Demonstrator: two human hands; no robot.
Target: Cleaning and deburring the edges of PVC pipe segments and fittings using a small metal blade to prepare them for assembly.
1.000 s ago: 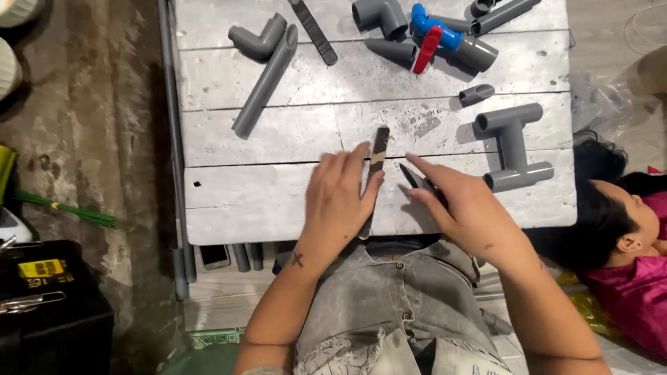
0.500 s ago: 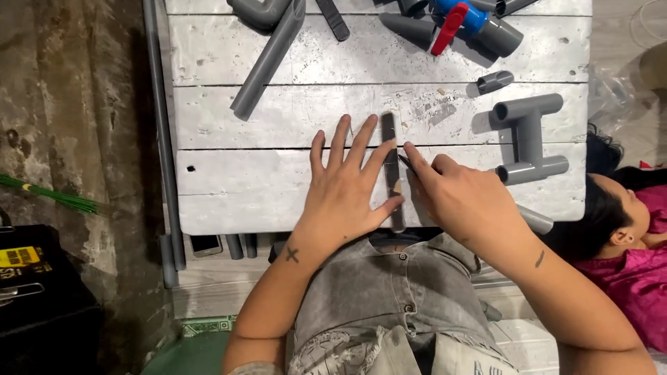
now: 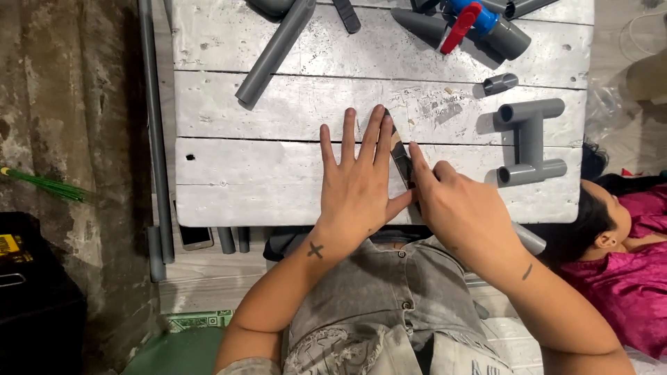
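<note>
My left hand (image 3: 358, 187) lies flat on the white plank table (image 3: 257, 187), fingers spread, its index finger alongside a narrow dark strip (image 3: 397, 147) that lies across the planks. My right hand (image 3: 462, 208) is curled to the right of the strip. Its index finger stretches onto the strip's near end, and it pinches that end against my left thumb. Whatever else the right hand may hold is hidden by its fingers.
On the table are a grey H-shaped pipe assembly (image 3: 528, 142), a short grey coupling (image 3: 500, 83), a blue valve with a red handle (image 3: 467, 17) and a long grey pipe (image 3: 274, 52). A person in pink (image 3: 625, 236) lies at the right. A black case (image 3: 28, 292) stands left.
Both hands closed in on the strip. The left hand went from gripping the strip to lying flat beside it, and the right index finger moved onto its near end. The view shifted down the table.
</note>
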